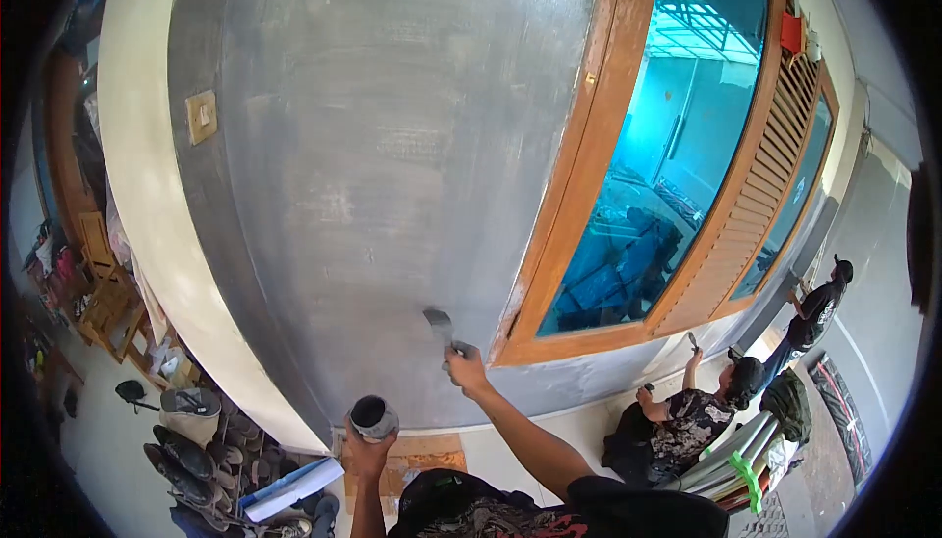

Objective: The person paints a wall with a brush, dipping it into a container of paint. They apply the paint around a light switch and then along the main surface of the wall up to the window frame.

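My right hand (466, 369) is closed around the handle of a paintbrush (439, 323), whose dark bristles are at the lower part of the grey wall (383, 185). Whether the bristles press on the wall is hard to tell. Lower and to the left, my left hand (369, 452) grips a small round paint pot (376, 423) from the side. The pot is upright with its mouth toward me, and its inside looks dark. Streaky, uneven grey paint covers the wall, with paler patches around its middle.
A wood-framed window (579, 195) borders the wall on the right. A light switch (201, 117) sits at the left. Shoes (186, 455) are piled at lower left. One person (677, 420) crouches at right; another person (821, 307) stands beyond. Cardboard (432, 452) lies below.
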The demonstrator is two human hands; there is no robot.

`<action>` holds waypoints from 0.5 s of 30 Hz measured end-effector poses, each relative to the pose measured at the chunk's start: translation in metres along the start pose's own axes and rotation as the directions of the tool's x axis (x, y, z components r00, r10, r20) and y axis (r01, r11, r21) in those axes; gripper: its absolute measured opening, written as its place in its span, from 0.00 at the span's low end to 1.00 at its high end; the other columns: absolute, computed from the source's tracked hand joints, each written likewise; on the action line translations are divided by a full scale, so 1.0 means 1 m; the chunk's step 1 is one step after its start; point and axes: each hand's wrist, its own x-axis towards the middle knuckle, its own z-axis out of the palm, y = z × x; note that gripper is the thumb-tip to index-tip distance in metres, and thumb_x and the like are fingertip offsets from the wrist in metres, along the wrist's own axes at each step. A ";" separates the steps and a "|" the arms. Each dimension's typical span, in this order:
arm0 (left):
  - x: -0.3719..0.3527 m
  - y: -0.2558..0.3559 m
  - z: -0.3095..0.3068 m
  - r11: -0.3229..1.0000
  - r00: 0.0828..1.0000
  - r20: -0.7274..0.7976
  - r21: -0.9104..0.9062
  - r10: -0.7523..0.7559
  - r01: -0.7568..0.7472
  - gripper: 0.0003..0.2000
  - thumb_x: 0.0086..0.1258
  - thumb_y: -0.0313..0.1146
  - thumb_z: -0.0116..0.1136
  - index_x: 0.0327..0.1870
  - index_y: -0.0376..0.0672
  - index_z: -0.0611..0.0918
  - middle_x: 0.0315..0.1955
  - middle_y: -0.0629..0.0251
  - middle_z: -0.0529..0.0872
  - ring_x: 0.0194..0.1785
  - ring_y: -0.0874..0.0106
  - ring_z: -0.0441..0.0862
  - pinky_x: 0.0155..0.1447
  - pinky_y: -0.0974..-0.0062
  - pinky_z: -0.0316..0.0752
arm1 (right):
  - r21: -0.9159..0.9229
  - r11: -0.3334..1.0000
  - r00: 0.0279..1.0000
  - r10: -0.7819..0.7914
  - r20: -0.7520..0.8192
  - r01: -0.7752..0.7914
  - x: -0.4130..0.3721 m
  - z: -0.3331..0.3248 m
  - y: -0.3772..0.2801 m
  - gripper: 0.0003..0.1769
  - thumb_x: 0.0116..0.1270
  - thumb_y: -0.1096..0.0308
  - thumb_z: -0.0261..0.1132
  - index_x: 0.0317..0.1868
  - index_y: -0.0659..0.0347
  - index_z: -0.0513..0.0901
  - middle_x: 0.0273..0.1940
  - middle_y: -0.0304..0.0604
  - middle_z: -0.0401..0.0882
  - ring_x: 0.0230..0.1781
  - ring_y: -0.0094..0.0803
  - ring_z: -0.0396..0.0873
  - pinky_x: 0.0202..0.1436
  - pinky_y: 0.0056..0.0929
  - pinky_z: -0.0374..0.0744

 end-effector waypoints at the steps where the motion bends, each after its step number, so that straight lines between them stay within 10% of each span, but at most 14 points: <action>1: -0.001 -0.007 0.001 0.997 1.000 -0.017 -0.076 0.019 -0.020 0.41 0.44 0.29 0.79 0.63 0.40 0.69 0.53 0.58 0.80 0.57 0.62 0.78 0.63 0.65 0.72 | 0.005 1.000 1.000 -0.010 0.001 0.010 0.008 -0.005 -0.011 0.14 0.68 0.61 0.63 0.30 0.63 0.80 0.23 0.37 0.76 0.21 0.24 0.72 0.22 0.29 0.67; 8: -0.003 -0.008 -0.001 0.998 0.999 -0.047 -0.060 -0.025 0.022 0.39 0.45 0.29 0.78 0.63 0.40 0.71 0.55 0.57 0.78 0.59 0.60 0.78 0.67 0.63 0.71 | -0.105 0.913 0.908 -0.404 -0.112 0.393 0.038 -0.049 -0.254 0.08 0.62 0.66 0.61 0.33 0.62 0.78 0.22 0.37 0.73 0.17 0.24 0.68 0.17 0.28 0.65; 15: -0.005 -0.008 0.009 0.997 0.992 -0.104 0.037 0.075 -0.071 0.42 0.44 0.30 0.79 0.64 0.40 0.69 0.53 0.56 0.80 0.57 0.61 0.78 0.65 0.63 0.71 | -0.111 0.535 0.525 -0.844 -0.113 0.837 0.005 -0.029 -0.522 0.09 0.66 0.64 0.63 0.32 0.60 0.81 0.22 0.37 0.74 0.16 0.22 0.65 0.17 0.26 0.61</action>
